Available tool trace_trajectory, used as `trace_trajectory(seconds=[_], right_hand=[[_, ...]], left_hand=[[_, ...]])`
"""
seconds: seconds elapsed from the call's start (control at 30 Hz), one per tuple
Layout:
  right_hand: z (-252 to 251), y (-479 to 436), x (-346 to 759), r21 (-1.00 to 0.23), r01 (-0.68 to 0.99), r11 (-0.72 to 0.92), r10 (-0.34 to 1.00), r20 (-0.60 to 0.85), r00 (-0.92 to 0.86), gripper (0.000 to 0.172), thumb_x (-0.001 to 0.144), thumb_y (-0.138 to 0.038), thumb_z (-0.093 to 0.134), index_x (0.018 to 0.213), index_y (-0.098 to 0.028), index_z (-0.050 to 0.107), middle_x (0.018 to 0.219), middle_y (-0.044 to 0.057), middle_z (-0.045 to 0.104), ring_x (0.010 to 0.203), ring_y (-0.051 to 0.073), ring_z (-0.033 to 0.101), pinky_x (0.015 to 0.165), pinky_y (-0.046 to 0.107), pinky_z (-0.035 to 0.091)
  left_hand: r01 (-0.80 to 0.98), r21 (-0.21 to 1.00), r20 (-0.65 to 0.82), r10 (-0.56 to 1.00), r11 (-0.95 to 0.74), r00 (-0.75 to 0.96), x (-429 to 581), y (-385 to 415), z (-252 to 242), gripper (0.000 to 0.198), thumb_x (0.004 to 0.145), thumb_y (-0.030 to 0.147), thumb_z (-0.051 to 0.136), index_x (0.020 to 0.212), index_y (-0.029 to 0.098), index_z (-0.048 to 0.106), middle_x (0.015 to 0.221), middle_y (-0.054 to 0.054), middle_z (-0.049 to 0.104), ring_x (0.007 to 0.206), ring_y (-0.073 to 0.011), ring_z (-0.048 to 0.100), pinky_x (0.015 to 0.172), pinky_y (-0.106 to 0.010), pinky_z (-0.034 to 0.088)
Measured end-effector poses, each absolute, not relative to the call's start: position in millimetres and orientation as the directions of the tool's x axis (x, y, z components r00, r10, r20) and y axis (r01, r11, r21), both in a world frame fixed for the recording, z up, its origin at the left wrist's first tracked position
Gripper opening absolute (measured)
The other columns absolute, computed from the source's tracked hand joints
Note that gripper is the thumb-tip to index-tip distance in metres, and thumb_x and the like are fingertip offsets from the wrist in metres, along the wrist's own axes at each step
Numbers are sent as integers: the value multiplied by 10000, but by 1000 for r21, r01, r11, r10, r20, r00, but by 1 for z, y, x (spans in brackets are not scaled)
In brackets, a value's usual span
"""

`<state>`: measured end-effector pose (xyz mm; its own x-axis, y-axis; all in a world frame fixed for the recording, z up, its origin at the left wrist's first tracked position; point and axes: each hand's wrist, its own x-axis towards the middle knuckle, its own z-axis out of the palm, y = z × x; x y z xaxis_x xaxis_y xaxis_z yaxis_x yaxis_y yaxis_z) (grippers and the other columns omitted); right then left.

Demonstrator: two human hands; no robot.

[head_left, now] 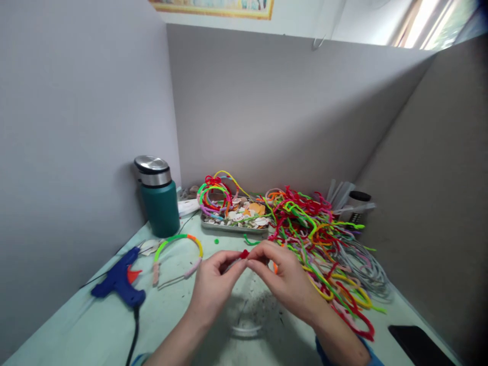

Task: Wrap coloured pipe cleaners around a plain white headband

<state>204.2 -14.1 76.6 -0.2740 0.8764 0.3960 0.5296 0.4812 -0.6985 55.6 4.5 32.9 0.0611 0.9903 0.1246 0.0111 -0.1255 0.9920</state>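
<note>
My left hand [214, 284] and my right hand [284, 277] meet over the middle of the table, both pinched on a red pipe cleaner [244, 253] wound round a clear plastic headband [244, 325] that hangs below them. A finished headband wrapped in green, orange and pink [179, 246] lies to the left. A big heap of coloured pipe cleaners [316, 229] lies just right of my right hand.
A blue glue gun [120, 281] with its cord lies front left. A teal flask [158, 198] stands at the back left. A metal tray [232, 227] of shells and wrapped headbands sits at the back. A black phone [417, 343] lies front right. Grey partitions enclose the table.
</note>
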Motion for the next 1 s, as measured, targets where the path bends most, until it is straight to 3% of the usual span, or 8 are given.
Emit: trace_trajectory(seconds=[0.37, 0.6, 0.73, 0.87, 1.0], right_hand=[[65, -6, 207, -902, 355, 245, 957, 166, -239, 202, 851, -334, 492, 730, -176, 521, 662, -20, 474, 640, 128, 437, 576, 230, 348], [70, -1, 209, -946, 222, 234, 972, 221, -84, 243, 873, -338, 422, 689, -187, 473, 658, -1, 489, 651, 142, 471, 623, 252, 381], [69, 2, 212, -931, 271, 246, 969, 233, -78, 301, 873, -363, 414, 641, -187, 490, 632, 13, 515, 638, 153, 498, 624, 263, 401], [65, 5, 213, -919, 333, 210, 975, 173, -138, 395, 857, -446, 435, 588, -177, 541, 585, 24, 540, 602, 156, 512, 596, 264, 418], [64, 5, 210, -945, 309, 110, 978, 48, -202, 431, 832, -499, 457, 612, -158, 601, 587, 28, 568, 583, 154, 515, 553, 259, 409]], left_hand=[[86, 976, 196, 980, -198, 40, 55, 2, 33, 222, 701, 335, 666, 805, 142, 704, 791, -79, 708, 723, -184, 629, 640, -260, 478], [85, 970, 226, 974, -227, 16, 53, 3, 35, 171, 750, 287, 611, 784, 146, 699, 752, -62, 700, 703, -165, 619, 639, -247, 465], [101, 963, 248, 969, -249, 14, 53, 2, 36, 167, 755, 275, 604, 781, 136, 692, 744, -64, 686, 678, -159, 605, 614, -244, 459], [181, 910, 373, 927, -372, 33, 52, -3, 39, 167, 778, 276, 590, 792, 142, 690, 708, -52, 652, 624, -135, 565, 569, -231, 432], [272, 772, 561, 817, -574, 133, 53, -10, 42, 160, 805, 226, 560, 801, 138, 693, 663, -50, 630, 589, -120, 538, 543, -225, 407]])
